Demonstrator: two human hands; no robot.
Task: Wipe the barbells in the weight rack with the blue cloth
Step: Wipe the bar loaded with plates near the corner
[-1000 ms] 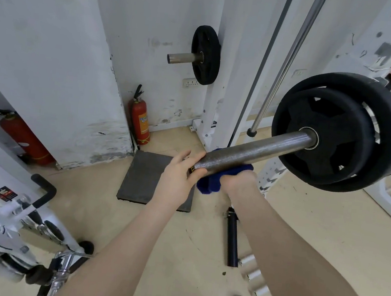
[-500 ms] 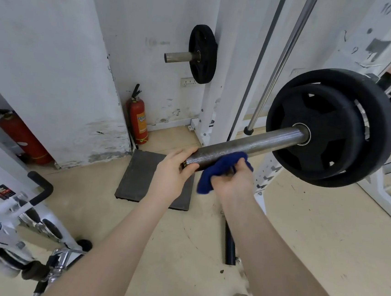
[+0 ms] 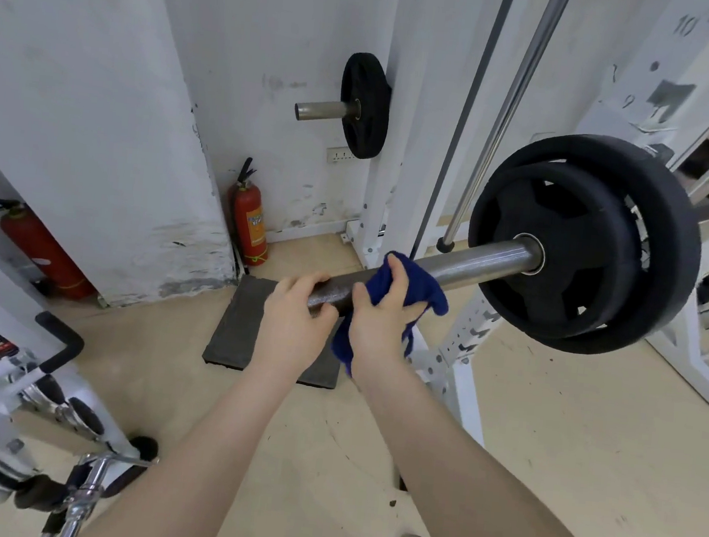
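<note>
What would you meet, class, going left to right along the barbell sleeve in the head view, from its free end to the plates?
Left hand → right hand gripping the blue cloth → bare barbell sleeve → smaller black plate → larger black plate.

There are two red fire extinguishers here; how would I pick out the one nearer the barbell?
Find the white wall corner behind the barbell sleeve. The upright fire extinguisher stands right of that corner, just behind the dark floor mat. The other extinguisher leans tilted, far left.
</note>
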